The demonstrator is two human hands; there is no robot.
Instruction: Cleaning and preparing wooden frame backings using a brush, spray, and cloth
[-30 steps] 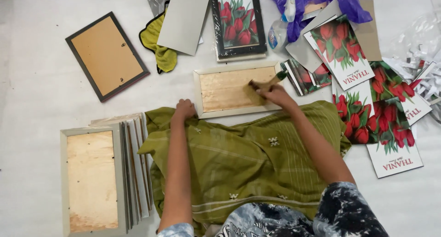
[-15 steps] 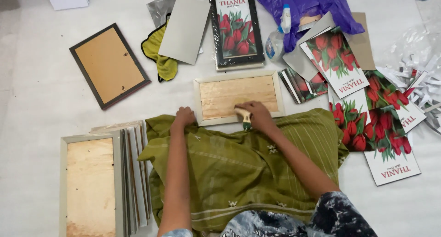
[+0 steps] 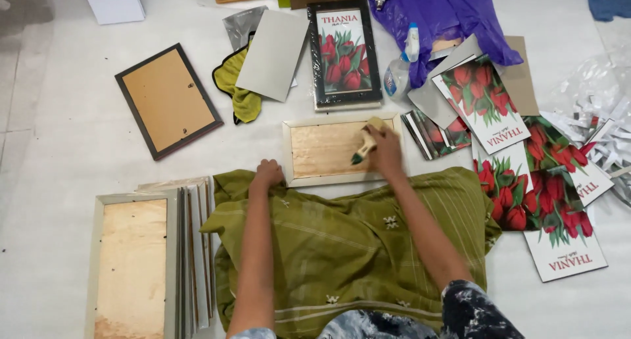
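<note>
right hand [image 3: 384, 151] grips a green-tipped tool [image 3: 363, 147] on the white frame's back [image 3: 328, 151]; left hand [image 3: 268, 174] fisted at its left corner.

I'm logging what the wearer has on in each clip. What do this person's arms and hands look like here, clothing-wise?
Both forearms are bare, with no gloves, rings, bracelets or watch visible on the left hand or right hand. Short sleeves in a dark blue and white mottled print show near the bottom edge. An olive-green cloth with thin pale stripes and small white motifs lies over the lap below the arms.
</note>
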